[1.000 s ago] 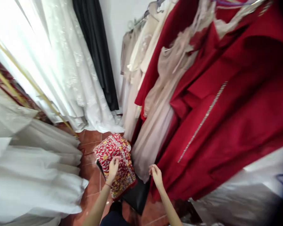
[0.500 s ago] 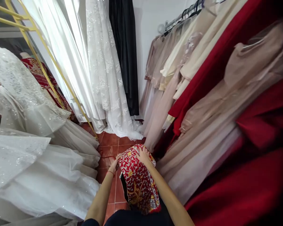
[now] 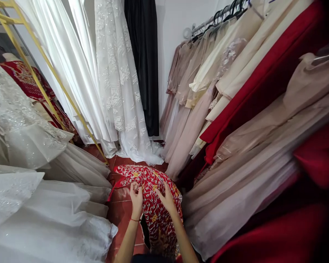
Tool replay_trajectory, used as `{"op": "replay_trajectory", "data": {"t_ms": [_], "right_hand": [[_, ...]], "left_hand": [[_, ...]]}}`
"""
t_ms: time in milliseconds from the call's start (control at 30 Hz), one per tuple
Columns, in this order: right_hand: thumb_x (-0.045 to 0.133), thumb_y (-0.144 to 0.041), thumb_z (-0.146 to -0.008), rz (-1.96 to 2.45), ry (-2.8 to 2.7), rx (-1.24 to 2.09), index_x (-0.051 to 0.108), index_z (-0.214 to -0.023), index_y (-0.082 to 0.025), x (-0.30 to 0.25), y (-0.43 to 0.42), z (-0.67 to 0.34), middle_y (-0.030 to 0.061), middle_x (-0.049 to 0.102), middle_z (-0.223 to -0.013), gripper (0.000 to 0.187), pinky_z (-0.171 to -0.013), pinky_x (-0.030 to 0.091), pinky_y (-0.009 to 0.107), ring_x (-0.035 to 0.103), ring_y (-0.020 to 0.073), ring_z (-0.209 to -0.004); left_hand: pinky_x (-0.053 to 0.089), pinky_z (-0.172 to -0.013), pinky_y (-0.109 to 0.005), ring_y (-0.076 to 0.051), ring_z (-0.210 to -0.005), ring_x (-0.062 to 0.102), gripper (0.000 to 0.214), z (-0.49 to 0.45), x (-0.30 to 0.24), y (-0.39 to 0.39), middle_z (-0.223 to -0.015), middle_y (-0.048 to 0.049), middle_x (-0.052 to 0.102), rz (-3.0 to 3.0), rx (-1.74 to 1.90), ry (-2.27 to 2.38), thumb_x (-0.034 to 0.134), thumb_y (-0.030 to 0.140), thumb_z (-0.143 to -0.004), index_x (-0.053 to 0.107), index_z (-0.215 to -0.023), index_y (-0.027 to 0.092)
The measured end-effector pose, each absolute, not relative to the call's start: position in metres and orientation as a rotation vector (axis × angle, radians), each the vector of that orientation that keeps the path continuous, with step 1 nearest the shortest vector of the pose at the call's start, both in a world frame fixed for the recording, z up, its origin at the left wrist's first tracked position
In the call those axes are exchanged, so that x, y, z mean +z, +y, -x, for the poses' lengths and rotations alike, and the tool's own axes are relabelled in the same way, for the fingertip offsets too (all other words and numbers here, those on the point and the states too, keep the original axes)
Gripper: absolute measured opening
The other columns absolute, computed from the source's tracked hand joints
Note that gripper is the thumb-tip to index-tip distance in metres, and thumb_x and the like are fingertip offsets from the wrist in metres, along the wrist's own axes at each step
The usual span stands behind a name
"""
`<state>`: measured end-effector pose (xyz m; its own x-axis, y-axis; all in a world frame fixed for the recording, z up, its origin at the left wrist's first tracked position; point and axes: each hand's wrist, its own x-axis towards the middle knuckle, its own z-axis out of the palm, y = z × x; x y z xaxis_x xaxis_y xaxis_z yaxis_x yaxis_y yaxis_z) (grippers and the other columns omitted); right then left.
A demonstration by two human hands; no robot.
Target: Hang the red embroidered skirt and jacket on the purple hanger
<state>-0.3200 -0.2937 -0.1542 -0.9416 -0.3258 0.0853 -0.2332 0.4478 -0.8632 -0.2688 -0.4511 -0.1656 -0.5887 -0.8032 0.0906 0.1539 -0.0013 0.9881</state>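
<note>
Head view: red patterned cloth spread under two hands

The red patterned cloth (image 3: 149, 182) is located low in the centre, over the red tiled floor (image 3: 122, 215); its ground is bright red, covered by pale curling lines and scattered yellow motifs; a plain red strip is shown at its far left end, and its near portion is darkened by shadow. A black object (image 3: 145, 228) is partly covered by the cloth, only an edge being exposed; its type cannot be determined.

The left hand (image 3: 137, 199) is positioned at the cloth's left side, with fingers curled and thumb drawn close to them; whether fabric is pinched cannot be told. The right hand (image 3: 167, 199) is laid over the cloth with fingers extended and thumb spread well apart; nothing is gripped by it. The lower right of the cloth is crossed by the right forearm; a thin red bracelet (image 3: 135, 220) is worn on the left wrist.

The working space is bounded at left by white gowns (image 3: 68, 212) and a yellow frame (image 3: 63, 87); at the far side by a white lace gown (image 3: 120, 91) and a black garment (image 3: 146, 73); at right by a mauve gown (image 3: 235, 175), a long red garment (image 3: 244, 98) and pale pink dresses (image 3: 178, 138), suspended from a metal rail (image 3: 204, 26).
</note>
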Motion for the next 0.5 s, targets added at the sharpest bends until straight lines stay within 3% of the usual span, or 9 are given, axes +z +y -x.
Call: {"op": "replay_trajectory", "data": {"t_ms": [100, 200, 267, 333, 433, 500], "right_hand": [[0.058, -0.048, -0.085, 0.743, 2.503, -1.779, 0.033, -0.148, -0.023, -0.098, -0.285, 0.306, 0.0115, 0.044, -0.148, 0.072, -0.117, 0.029, 0.044, 0.039, 0.0243, -0.14], [0.073, -0.037, -0.071, 0.821, 2.677, -1.84, 0.031, -0.149, -0.022, -0.042, -0.273, 0.293, 0.0125, 0.042, -0.149, 0.09, -0.115, 0.031, 0.045, 0.039, 0.0279, -0.138], [0.07, -0.026, -0.068, 0.597, 2.858, -1.85, 0.044, -0.141, -0.02, -0.019, -0.258, 0.286, 0.0126, 0.053, -0.139, 0.078, -0.108, 0.039, 0.044, 0.05, 0.0291, -0.127], [0.06, -0.021, -0.07, 0.362, 2.923, -1.88, 0.06, -0.12, -0.019, -0.01, -0.238, 0.279, 0.0092, 0.067, -0.114, 0.051, -0.093, 0.048, 0.037, 0.062, 0.025, -0.102], [0.049, -0.021, -0.072, 0.168, 2.9, -2.038, 0.065, -0.089, -0.018, -0.011, -0.202, 0.272, 0.0019, 0.069, -0.079, 0.023, -0.069, 0.048, 0.027, 0.06, 0.0175, -0.071], [0.048, -0.022, -0.07, 0.037, 2.896, -2.19, 0.061, -0.077, -0.019, -0.016, -0.182, 0.27, 0.0001, 0.065, -0.069, 0.015, -0.063, 0.046, 0.025, 0.055, 0.0157, -0.064]], "left_hand": [[0.047, -0.073, -0.027, -0.015, -0.072, 0.054, 0.013, 0.253, -0.15, -0.403, -0.073, -0.0004, 0.054, -0.439, -1.627, -1.674, 0.056, 0.032, -0.079, 0.051, -0.076, 0.02], [0.047, -0.071, -0.028, -0.017, -0.072, 0.058, 0.013, 0.232, -0.141, -0.345, -0.076, -0.0047, 0.062, -0.16, -1.675, -1.846, 0.05, 0.027, -0.085, 0.059, -0.079, 0.02], [0.047, -0.071, -0.028, -0.017, -0.071, 0.058, 0.015, 0.221, -0.134, -0.313, -0.076, -0.0056, 0.063, 0.036, -1.741, -1.937, 0.046, 0.023, -0.086, 0.06, -0.08, 0.019], [0.047, -0.067, -0.027, -0.015, -0.067, 0.056, 0.017, 0.216, -0.125, -0.293, -0.072, -0.0041, 0.061, 0.193, -1.821, -1.977, 0.045, 0.021, -0.087, 0.057, -0.076, 0.019], [0.049, -0.07, -0.028, -0.016, -0.072, 0.059, 0.012, 0.217, -0.118, -0.284, -0.075, -0.004, 0.062, 0.336, -1.952, -2.015, 0.05, 0.025, -0.087, 0.058, -0.08, 0.019], [0.052, -0.081, -0.032, -0.019, -0.088, 0.064, 0.017, 0.222, -0.125, -0.29, -0.092, -0.008, 0.068, 0.321, -1.963, -2.031, 0.053, 0.03, -0.087, 0.061, -0.095, 0.018]]}}
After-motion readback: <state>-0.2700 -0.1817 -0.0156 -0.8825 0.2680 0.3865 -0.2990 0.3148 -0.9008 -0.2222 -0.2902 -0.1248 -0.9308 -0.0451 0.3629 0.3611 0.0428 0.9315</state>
